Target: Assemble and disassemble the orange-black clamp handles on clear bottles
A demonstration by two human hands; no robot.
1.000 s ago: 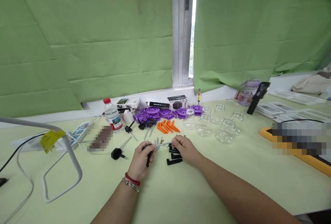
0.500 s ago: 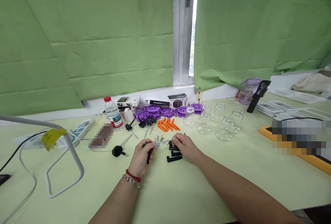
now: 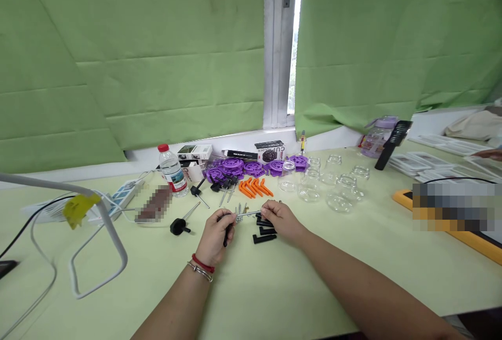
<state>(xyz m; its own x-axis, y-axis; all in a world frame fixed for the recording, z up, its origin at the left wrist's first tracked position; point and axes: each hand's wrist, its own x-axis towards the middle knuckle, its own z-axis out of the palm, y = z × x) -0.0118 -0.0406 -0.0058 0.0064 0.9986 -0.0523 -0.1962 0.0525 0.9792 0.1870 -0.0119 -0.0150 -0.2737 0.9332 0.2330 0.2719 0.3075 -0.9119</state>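
Note:
Closed round a black part is my left hand, with a thin metal rod reaching from it to the right. The fingertips of my right hand pinch the rod's other end. Black L-shaped pieces lie on the table beside and partly under my right hand. Small screws stand or lie just behind the rod. Orange bent pieces sit in a row farther back, in front of stacked purple discs.
Clear glass jars stand right of centre. Black knobs with rods, a water bottle and a power strip are at left. A grey stand is near. A person's hand shows at the far right.
Both hands keep their hold on the rod and have barely moved. Another person's hand has appeared at the right edge. The view has shifted slightly.

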